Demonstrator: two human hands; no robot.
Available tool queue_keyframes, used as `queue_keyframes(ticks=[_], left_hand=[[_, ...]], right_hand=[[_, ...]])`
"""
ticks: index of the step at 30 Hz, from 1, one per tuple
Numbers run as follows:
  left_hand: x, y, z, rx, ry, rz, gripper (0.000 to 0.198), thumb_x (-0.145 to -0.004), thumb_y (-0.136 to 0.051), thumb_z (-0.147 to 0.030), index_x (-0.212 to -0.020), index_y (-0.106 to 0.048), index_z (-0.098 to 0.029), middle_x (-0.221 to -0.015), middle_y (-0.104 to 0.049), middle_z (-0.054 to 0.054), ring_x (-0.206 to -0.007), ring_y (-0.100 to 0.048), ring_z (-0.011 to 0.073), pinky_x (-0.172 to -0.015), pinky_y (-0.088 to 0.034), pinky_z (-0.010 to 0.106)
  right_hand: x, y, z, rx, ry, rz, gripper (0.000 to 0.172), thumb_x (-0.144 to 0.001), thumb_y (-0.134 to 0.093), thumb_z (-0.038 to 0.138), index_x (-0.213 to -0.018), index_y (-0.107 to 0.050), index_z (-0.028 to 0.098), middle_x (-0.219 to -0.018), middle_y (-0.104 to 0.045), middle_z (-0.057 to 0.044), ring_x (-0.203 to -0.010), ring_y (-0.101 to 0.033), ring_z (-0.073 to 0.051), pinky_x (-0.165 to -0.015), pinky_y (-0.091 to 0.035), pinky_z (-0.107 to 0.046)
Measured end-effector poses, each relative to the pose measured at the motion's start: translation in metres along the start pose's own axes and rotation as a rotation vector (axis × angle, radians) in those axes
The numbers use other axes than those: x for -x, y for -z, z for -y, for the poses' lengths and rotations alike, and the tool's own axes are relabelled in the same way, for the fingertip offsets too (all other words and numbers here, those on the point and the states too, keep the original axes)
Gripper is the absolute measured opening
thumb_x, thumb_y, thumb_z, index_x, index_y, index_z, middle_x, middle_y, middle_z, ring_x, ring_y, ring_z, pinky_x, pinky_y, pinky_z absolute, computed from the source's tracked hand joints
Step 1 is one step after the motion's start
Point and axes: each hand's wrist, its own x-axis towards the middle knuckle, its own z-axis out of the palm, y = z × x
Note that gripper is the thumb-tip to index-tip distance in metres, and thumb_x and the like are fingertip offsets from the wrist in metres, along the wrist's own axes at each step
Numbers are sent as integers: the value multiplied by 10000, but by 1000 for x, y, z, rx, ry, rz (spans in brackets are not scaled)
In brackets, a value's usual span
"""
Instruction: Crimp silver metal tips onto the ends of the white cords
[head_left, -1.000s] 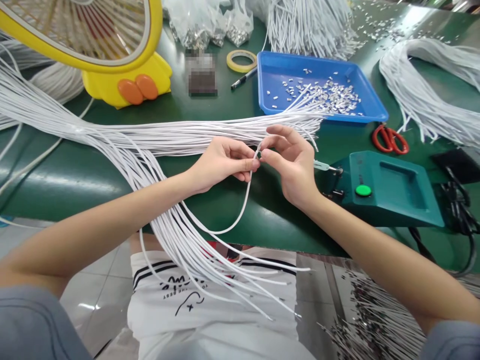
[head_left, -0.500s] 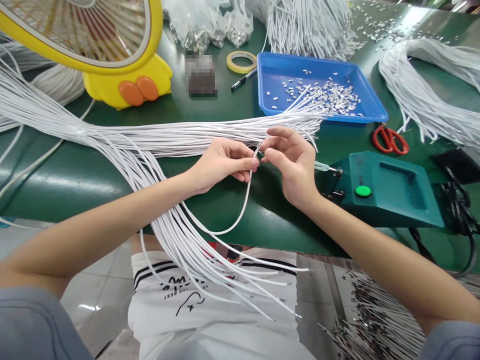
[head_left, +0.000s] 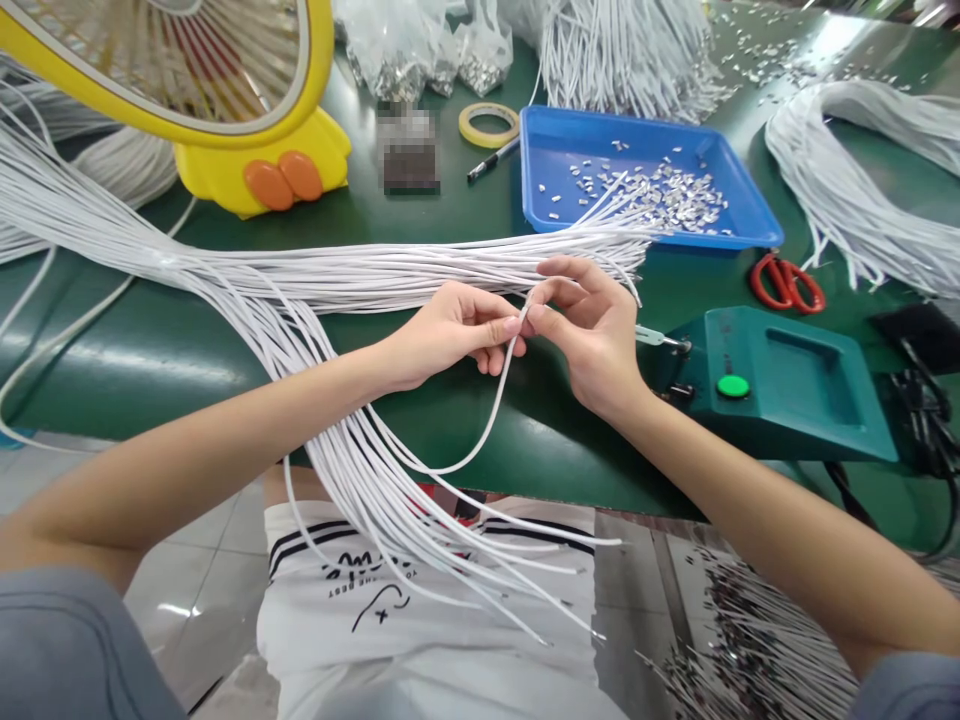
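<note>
Between finger and thumb, my left hand [head_left: 472, 335] grips a single white cable [head_left: 491, 425] close to its end. My right hand [head_left: 592, 330] meets it there, thumb and index finger pinched on the cable's tip; whether a small metal piece is also in that pinch is hidden by the fingers. The cable loops down and back into a loose white bunch [head_left: 360, 480] hanging over the table edge onto my lap. Just behind both hands lies a thick bundle of white cables [head_left: 375, 272], its ends resting over the near rim of a blue tray [head_left: 540, 165].
Small silvery metal pieces [head_left: 679, 195] lie in the tray. To the right are red-handled scissors [head_left: 787, 285] and a green machine [head_left: 795, 370] with a green button. A yellow fan [head_left: 315, 150], tape roll [head_left: 487, 125] and pen [head_left: 491, 158] stand or lie behind the bundle.
My right thumb and index finger have closed onto the cable's tip, where they were slightly apart from it. Both hands have shifted slightly right in view, along with the scene.
</note>
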Motion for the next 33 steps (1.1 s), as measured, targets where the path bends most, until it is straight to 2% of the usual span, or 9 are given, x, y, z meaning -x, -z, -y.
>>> queue_keyframes(ticks=[4, 7, 13, 17, 27, 30, 33], left_hand=[[0, -2, -3, -14, -49, -67, 406, -688, -819, -474, -737, -706, -88, -643, -678, 37, -472, -575, 57, -450, -450, 148], [0, -2, -3, -25, -61, -108, 412, -659, -838, -474, -735, -709, -90, -630, -675, 37, -451, -569, 63, -429, -437, 158], [0, -2, -2, -87, -72, -135, 404, -615, -867, -451, -665, -697, -89, -530, -619, 17, -419, -530, 62, -413, -414, 170], [0, -1, -1, -114, -74, -131, 363, -619, -870, -417, -670, -709, -95, -524, -615, 11, -431, -528, 60, -425, -420, 169], [1, -4, 1, -104, -69, -172, 342, -585, -891, -363, -648, -694, -91, -495, -600, -1, -422, -527, 61, -413, -413, 168], [1, -5, 2, -82, -80, -181, 346, -580, -892, -364, -653, -696, -88, -506, -615, 5, -433, -541, 64, -429, -434, 169], [2, -7, 2, -62, -79, -188, 352, -583, -890, -372, -661, -699, -87, -529, -638, 17, -456, -566, 72, -461, -470, 177]], right_hand=[[0, -1, -3, 56, 24, -49, 206, -778, -678, 198, -956, -588, 251, -690, -537, 42, -630, -557, -118, -598, -541, -288], [2, -1, -6, 139, 67, -133, 131, -815, -635, 232, -941, -604, 251, -714, -516, 23, -653, -545, -132, -579, -525, -289], [6, 1, -9, 144, 81, -105, 227, -812, -676, 326, -1022, -610, 270, -868, -626, -12, -846, -624, -180, -657, -565, -316], [5, 1, -8, 119, 54, -77, 239, -830, -663, 354, -1047, -609, 270, -824, -635, -9, -820, -642, -179, -702, -581, -347], [5, 0, -6, 88, 29, -87, 297, -760, -749, 307, -1019, -606, 276, -749, -608, 25, -752, -633, -157, -641, -564, -322], [3, 0, -5, 1, -36, -86, 306, -727, -773, 307, -975, -599, 265, -723, -593, 35, -679, -599, -136, -643, -559, -319], [2, -1, -2, -116, -161, -67, 335, -698, -773, 314, -964, -578, 258, -706, -567, 47, -611, -549, -112, -615, -547, -301]])
